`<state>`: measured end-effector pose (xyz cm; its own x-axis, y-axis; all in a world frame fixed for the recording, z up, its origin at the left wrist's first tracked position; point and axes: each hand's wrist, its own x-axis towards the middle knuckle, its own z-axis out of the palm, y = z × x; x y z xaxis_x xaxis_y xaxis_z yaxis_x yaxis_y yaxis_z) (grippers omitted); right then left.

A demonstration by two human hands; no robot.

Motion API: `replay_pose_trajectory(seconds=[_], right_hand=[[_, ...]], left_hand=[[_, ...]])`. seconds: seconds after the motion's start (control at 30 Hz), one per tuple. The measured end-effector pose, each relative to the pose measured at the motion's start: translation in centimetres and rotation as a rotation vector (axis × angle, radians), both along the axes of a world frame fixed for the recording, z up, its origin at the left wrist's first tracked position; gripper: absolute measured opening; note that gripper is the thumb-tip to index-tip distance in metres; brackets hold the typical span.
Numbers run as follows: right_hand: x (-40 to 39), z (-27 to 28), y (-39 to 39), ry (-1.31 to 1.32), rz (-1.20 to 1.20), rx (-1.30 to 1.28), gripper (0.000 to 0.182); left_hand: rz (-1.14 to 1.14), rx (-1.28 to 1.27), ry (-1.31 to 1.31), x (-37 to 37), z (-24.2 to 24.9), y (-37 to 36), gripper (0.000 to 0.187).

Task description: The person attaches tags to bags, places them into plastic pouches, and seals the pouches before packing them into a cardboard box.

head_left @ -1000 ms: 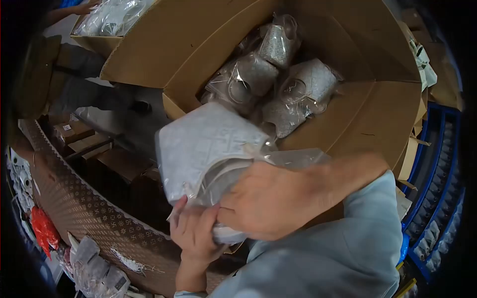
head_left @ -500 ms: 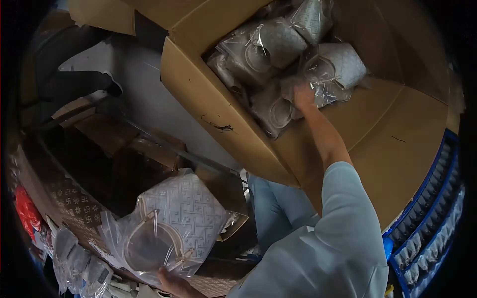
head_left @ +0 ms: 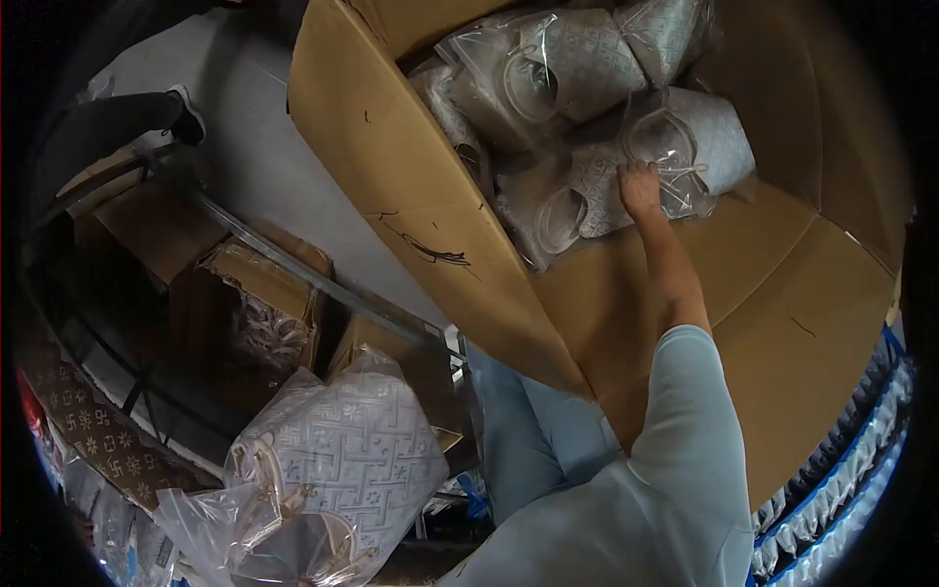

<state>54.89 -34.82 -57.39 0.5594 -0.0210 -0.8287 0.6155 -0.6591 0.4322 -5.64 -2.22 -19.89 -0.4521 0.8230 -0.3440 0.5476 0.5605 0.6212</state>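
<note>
Inside a large cardboard box (head_left: 411,230), my right hand (head_left: 641,188) is closed, fingers curled at the clear plastic of a pale patterned handbag (head_left: 724,147) with a round handle. Another plastic-wrapped handbag (head_left: 562,220) lies just left of that hand. More wrapped handbags (head_left: 597,59) are heaped behind. At lower left, a similar pale handbag (head_left: 377,445) in clear plastic is tilted, its ring-shaped handle towards the bottom. Only a sliver of my left hand (head_left: 303,583) shows at the bottom edge, against this handbag's lower side; most of its fingers are hidden.
A smaller open carton (head_left: 274,259) with plastic-wrapped contents stands on the left beyond a metal rail (head_left: 293,264). Another person's leg and shoe (head_left: 186,115) are at upper left. Blue-edged rows of small clear packets (head_left: 831,489) hang at lower right. Brown patterned material (head_left: 93,421) lies at left.
My right hand has shifted up and right among the wrapped handbags and now shows more clearly. The lower-left handbag has turned and dropped slightly; my left hand has almost left the view.
</note>
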Motion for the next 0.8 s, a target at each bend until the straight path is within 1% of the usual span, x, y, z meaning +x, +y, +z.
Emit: replay_pose_trajectory(seconds=[0.07,0.13,0.17,0.23,0.27,0.33,0.37,0.43,0.5,0.57,0.63,0.7,0.77,0.8], right_hand=[[1.5,-2.2,-1.5,-0.248,0.487,0.449,0.034],[4.7,-5.7,-2.8,-0.238,0.684,0.401,0.037],[5.6,-6.2,-2.4,-0.236,0.685,0.401,0.037],[6.2,-5.9,-1.4,-0.175,0.776,0.105,0.040],[5.9,-5.7,-0.9,-0.162,0.775,0.105,0.040],[5.8,-4.7,0.0,-0.033,0.844,-0.163,0.041],[6.1,-4.7,-0.9,-0.038,0.848,-0.163,0.041],[6.3,-4.1,-2.7,-0.069,0.856,0.081,0.036],[7.2,-2.0,-2.9,0.522,0.813,0.007,0.031],[5.1,2.0,-1.8,0.478,1.042,0.322,0.021],[2.9,1.8,-0.4,0.709,0.931,0.454,0.017],[-0.3,5.7,6.0,0.753,0.748,0.761,0.017],[-3.4,1.8,9.1,0.678,0.713,0.911,0.035],[-5.3,-2.2,8.7,0.681,0.714,0.921,0.035]], left_hand=[[-0.008,-0.011,0.000,0.4,-0.6,-0.1,0.051],[-0.015,-0.021,-0.002,0.8,-1.4,-0.2,0.051],[-0.016,-0.021,-0.003,1.0,-1.7,-0.4,0.051],[-0.020,-0.025,0.010,1.3,-1.6,-0.4,0.052],[-0.023,-0.029,0.019,1.4,-1.3,-0.5,0.052],[-0.023,-0.035,0.019,1.7,-1.1,-0.7,0.052],[-0.021,-0.033,0.012,2.0,-1.1,-0.8,0.052],[-0.015,-0.026,-0.001,2.3,-0.8,-0.9,0.052],[-0.015,-0.032,-0.017,2.7,-0.7,-0.9,0.053],[-0.009,-0.034,-0.041,3.2,-1.2,-1.1,0.053],[-0.003,-0.036,-0.052,3.8,-1.2,-1.5,0.053],[-0.011,-0.032,-0.056,4.3,-1.1,-1.3,0.054],[-0.015,-0.014,-0.063,4.9,-1.1,-1.0,0.054],[-0.017,-0.004,-0.060,5.2,-0.9,-0.8,0.054]])
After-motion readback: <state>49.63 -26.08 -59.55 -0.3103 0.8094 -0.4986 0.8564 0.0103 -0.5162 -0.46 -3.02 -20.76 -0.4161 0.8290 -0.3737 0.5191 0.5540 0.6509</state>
